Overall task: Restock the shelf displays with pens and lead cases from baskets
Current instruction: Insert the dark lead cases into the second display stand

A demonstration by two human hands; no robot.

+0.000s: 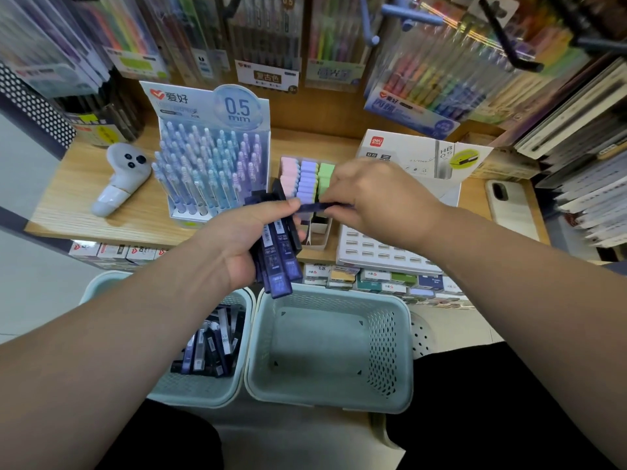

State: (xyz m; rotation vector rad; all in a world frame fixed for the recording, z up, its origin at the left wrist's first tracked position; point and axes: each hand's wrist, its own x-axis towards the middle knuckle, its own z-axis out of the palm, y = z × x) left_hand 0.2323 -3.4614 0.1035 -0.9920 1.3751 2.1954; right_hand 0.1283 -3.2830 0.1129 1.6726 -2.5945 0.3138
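My left hand (249, 237) grips a bundle of dark blue lead cases (280, 256) above the baskets. My right hand (369, 195) pinches a single dark lead case (314, 207), held level just in front of the lead-case display box (307, 179), which holds rows of pink, purple and green caps. The left basket (203, 385) contains several more dark lead cases (210, 347). Nothing lies in the right basket (325, 347). A 0.5 mm pen display (210, 154) full of blue and purple pens stands on the wooden shelf (68, 195).
A white controller (122, 178) lies on the shelf at left. A white box lid (417, 161) and a grey tray (383, 252) sit at right, with a phone (512, 208) beyond. Packs of pens hang on the back wall. Small boxes fill the lower shelf edge.
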